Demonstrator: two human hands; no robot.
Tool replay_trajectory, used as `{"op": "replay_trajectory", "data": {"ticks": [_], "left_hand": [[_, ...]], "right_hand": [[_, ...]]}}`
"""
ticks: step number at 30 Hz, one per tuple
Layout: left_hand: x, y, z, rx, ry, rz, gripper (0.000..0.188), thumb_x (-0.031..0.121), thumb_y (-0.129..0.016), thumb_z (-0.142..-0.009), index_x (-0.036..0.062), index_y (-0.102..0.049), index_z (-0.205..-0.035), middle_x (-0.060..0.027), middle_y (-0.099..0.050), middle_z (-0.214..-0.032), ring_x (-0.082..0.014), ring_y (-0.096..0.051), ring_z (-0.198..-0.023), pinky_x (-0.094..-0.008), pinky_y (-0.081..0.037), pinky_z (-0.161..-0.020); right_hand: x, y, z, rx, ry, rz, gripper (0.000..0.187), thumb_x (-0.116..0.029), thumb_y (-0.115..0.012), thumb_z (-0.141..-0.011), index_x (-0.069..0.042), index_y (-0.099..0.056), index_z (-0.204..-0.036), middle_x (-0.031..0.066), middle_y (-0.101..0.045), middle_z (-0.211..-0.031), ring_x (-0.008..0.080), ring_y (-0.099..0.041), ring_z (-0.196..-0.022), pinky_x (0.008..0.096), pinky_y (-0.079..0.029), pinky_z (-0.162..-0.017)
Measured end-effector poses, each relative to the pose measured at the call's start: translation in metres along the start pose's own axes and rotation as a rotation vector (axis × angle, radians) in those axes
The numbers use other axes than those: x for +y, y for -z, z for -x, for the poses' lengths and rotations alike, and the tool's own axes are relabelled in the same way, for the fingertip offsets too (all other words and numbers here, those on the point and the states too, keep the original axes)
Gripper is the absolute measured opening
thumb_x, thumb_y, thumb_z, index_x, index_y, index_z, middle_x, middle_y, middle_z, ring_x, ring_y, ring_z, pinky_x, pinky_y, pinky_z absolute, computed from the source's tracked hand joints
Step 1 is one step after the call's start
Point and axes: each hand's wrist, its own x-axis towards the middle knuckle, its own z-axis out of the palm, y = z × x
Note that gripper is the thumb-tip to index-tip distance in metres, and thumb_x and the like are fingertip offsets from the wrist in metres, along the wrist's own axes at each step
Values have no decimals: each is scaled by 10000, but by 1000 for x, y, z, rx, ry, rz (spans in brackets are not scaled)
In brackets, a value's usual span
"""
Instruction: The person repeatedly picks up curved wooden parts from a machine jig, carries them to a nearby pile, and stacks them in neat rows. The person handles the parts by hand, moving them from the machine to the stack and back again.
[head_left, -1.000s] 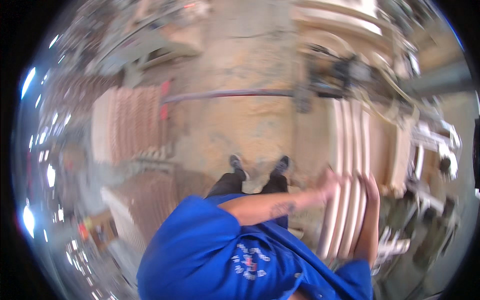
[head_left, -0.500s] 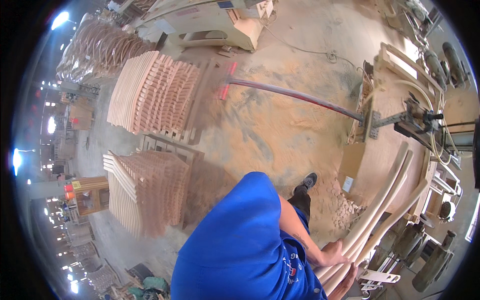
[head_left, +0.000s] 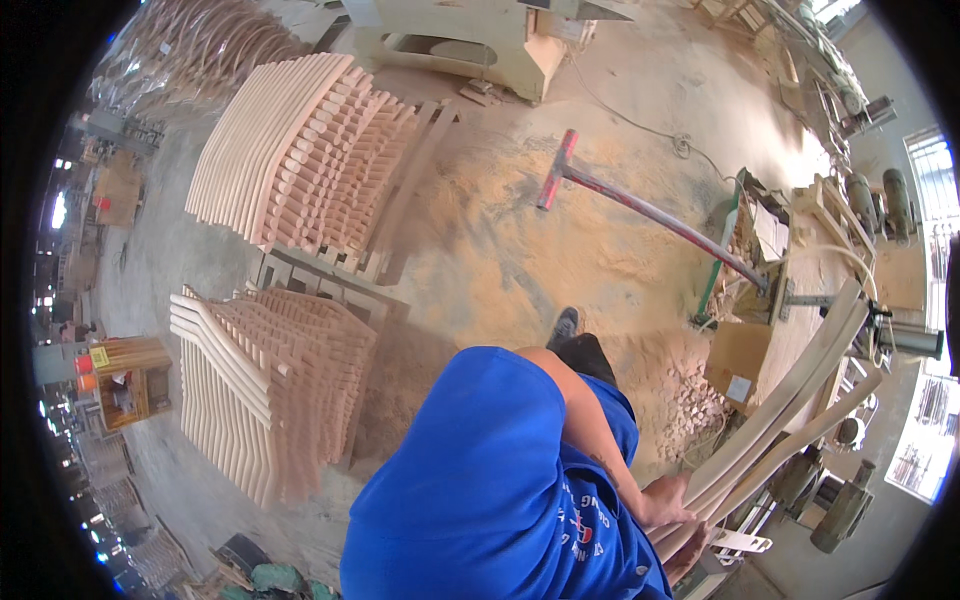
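Note:
Several long, curved pale wooden pieces [head_left: 775, 418] lie together in a bundle, slanting from my body up to the right. My left hand [head_left: 666, 500] is closed around them from the near left side, its arm reaching across from the blue sleeve. Lower down and close beside it, my right hand [head_left: 687, 553] is wrapped on the same bundle, partly hidden by the pieces and my shirt. The far ends of the pieces spread apart in front of a workbench [head_left: 800, 325].
Two stacks of curved wooden parts, an upper stack [head_left: 310, 160] and a lower stack [head_left: 262, 390], stand at left. A red and grey T-shaped bar [head_left: 660, 212] extends over the sawdust-covered floor. A cardboard box [head_left: 738, 362] and wood offcuts [head_left: 692, 405] are at right; a large machine [head_left: 460, 50] stands far off.
My view has turned, so the stacks sit further left and the T-shaped bar shows more to the right. One foot has shifted forward and left. Both hands keep hold of the wooden pieces.

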Motion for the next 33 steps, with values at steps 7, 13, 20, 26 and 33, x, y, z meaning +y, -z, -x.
{"op": "replay_trajectory", "data": {"ticks": [7, 13, 20, 26, 33], "left_hand": [[32, 165, -17, 140, -110, 145, 768, 311, -824, -795, -59, -429, -1339, -329, -677, -1067, -463, -681, -1029, -464, -523, -929], [94, 360, -26, 442, -168, 321, 810, 312, -810, -809, -32, -422, -1431, -289, -676, -1187, -398, -684, -1111, -420, -511, -994], [136, 606, -6, 960, -406, 418, 781, 235, -820, -839, -31, -413, -1451, -229, -678, -1233, -338, -676, -1149, -406, -514, -1001], [146, 855, 84, 1102, -378, 509, 560, 90, -798, -824, -28, -567, -1319, -139, -707, -1187, -225, -693, -1063, -364, -567, -925], [81, 1097, 211, 1436, -478, 623, 510, 92, -741, -858, -49, -575, -1319, -145, -706, -1167, -216, -699, -1002, -350, -583, -872]], "right_hand": [[-9, -135, -65, -156, -9, 115, 730, -271, -753, -865, 12, -425, -1453, 169, -624, -1247, 259, -653, -1079, 401, -573, -889], [-65, -322, -151, -466, 53, 311, 753, -259, -768, -853, 16, -417, -1459, 176, -618, -1265, 269, -653, -1090, 409, -577, -895], [-122, -655, -201, -1019, 151, 755, 786, -170, -788, -828, 10, -393, -1483, 172, -601, -1316, 262, -631, -1164, 403, -554, -966], [-54, -987, -120, -1387, 45, 833, 780, -51, -775, -846, 5, -371, -1511, 119, -570, -1398, 231, -589, -1254, 392, -497, -1070], [119, -1277, 5, -1761, -71, 879, 699, -115, -796, -881, 14, -436, -1467, 121, -607, -1358, 208, -610, -1219, 359, -517, -1035]]}}
